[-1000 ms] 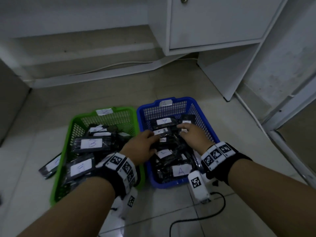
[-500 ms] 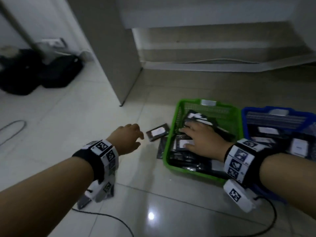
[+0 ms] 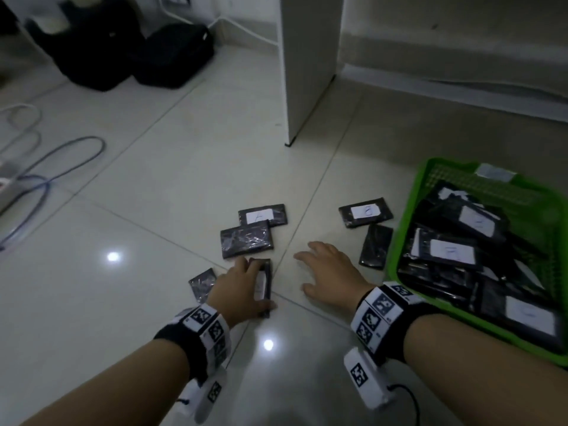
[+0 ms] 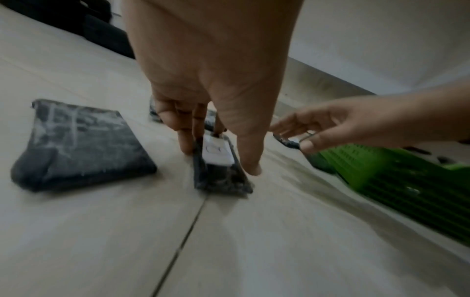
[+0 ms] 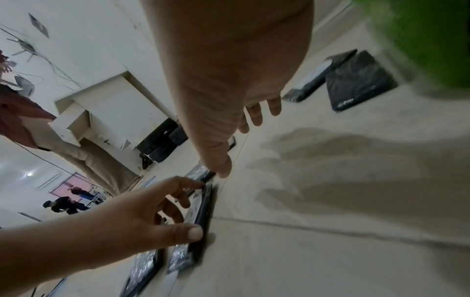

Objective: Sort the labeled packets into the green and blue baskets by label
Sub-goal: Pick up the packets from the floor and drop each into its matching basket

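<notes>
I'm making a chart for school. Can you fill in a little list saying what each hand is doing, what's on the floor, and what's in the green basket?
left hand: grips a dark packet by its edges, on the floor
right hand: open, fingers spread, holding nothing
loose packets: five others on the tile floor
green basket: on the right, piled with labeled packets
blue basket: not in view

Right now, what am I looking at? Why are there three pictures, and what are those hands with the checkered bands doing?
A person wears three cameras: one on the head, one on each wrist. The head picture looks down at a tiled floor with black packets scattered on it. The left hand pinches one labeled packet, tipped up on its edge. The left wrist picture shows that packet close up. The right hand is spread open above the floor, holding nothing. Beside it sits the green basket, already full of packets. The checkered wristbands hold the wrist cameras.
</notes>
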A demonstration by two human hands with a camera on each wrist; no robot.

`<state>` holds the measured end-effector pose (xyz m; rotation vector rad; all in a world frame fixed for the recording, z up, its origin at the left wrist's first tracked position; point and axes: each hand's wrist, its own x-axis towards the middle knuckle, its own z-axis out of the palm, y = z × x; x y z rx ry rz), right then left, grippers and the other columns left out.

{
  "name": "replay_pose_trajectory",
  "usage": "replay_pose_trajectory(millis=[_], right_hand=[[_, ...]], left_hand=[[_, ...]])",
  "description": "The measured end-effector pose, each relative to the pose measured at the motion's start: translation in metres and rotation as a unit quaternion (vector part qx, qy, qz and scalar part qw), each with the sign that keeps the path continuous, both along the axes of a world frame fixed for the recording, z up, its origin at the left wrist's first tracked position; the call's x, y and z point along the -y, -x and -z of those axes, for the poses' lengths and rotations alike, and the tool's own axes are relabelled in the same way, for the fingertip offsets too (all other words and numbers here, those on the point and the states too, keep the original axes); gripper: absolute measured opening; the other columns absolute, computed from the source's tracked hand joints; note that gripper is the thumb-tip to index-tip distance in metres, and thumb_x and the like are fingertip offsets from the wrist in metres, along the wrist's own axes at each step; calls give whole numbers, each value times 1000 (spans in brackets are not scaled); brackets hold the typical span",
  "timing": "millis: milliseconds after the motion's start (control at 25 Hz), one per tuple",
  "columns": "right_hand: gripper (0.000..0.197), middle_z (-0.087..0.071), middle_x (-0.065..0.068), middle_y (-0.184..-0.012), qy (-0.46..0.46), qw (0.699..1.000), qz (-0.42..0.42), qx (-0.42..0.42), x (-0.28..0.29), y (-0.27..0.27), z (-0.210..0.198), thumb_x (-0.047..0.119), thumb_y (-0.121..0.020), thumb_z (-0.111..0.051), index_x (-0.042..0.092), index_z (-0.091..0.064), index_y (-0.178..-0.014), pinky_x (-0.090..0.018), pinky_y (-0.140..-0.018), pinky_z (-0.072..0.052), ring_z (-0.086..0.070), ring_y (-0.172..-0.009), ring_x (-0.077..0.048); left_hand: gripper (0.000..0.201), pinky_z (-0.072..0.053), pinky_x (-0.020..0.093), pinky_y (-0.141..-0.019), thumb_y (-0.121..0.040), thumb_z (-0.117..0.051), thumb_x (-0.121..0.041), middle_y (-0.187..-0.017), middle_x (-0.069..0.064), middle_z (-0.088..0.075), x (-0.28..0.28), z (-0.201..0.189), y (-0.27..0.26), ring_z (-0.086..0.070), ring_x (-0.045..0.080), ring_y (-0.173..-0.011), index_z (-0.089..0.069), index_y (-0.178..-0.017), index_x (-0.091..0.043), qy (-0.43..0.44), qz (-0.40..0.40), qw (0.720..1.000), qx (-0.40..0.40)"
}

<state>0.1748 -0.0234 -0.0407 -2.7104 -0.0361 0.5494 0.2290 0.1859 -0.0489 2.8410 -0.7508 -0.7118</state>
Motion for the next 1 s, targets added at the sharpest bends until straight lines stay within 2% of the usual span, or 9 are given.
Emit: replay_pose_trajectory(millis=[200,360,400,520,560,640,800,920,1000], right_hand=[[61,-24,-4,-152,-26,1000,5,8,-29,-15,14,32,-87,-56,27,-32,-143,-38,-113,-24,-22,-139,-24],[64,-22,-1,-155,-37,997,-8,65,-46,-46,15,11,-86,-52,22,-30,-145,-37,-114,-28,-20,-142,-22],[68,-19,-1,-157,-27,996,-31,77,-52,-56,15,8,-85,-52,21,-27,-147,-38,-115,-27,-16,-144,-22],[78,-10,-1,-160,24,991,-110,74,-68,-87,19,11,-84,-55,20,-15,-150,-37,-119,-17,-4,-147,-23],[81,-14,-1,-159,38,990,-120,68,-72,-94,22,18,-83,-60,19,-15,-150,-36,-119,-17,-7,-146,-25],[82,-31,-4,-149,60,989,-114,73,-79,-97,27,29,-75,-71,19,-28,-145,-38,-112,-29,-24,-137,-27],[45,-49,-9,-119,47,991,-53,113,-84,-78,30,15,-79,-59,13,-47,-122,-37,-85,-44,-47,-108,-29],[22,-61,-7,-98,-143,981,127,41,-52,-73,13,17,-86,-53,11,-57,-107,-30,-71,-44,-58,-89,-26],[21,-65,-10,-93,-231,952,198,-11,-14,-71,5,20,-85,-58,7,-62,-101,-35,-75,-47,-62,-88,-27]], left_hand=[[71,-50,34,-80,-59,-76,-31,-109,6,-51,-8,14,9,-53,26,-98,-40,-120,-20,115,-118,985,-60],[40,-51,36,-74,-78,-66,-27,-99,4,-64,-36,-3,-10,-63,27,-87,-44,-111,-19,175,-238,954,-49],[36,-52,39,-74,-81,-65,-21,-100,5,-64,-41,-9,-17,-64,27,-85,-45,-110,-18,234,-290,925,-80],[38,-57,45,-79,-87,-57,-1,-109,15,-61,-45,-30,-34,-69,27,-81,-43,-119,-16,424,-405,772,-246],[40,-58,44,-78,-88,-54,2,-112,17,-59,-45,-34,-40,-69,28,-84,-42,-123,-15,448,-410,748,-267],[42,-59,41,-77,-89,-49,5,-115,19,-58,-41,-37,-49,-67,29,-86,-42,-127,-12,476,-398,733,-278],[37,-60,33,-72,-89,-45,6,-103,20,-63,-33,-37,-58,-70,25,-77,-47,-124,-5,523,-398,708,-258],[35,-60,34,-72,-88,-47,3,-105,16,-64,-21,-35,-62,-70,26,-86,-51,-120,-9,546,-420,687,-231],[36,-59,33,-68,-88,-49,1,-101,14,-64,-4,-36,-62,-68,23,-85,-51,-121,-11,549,-420,685,-229]])
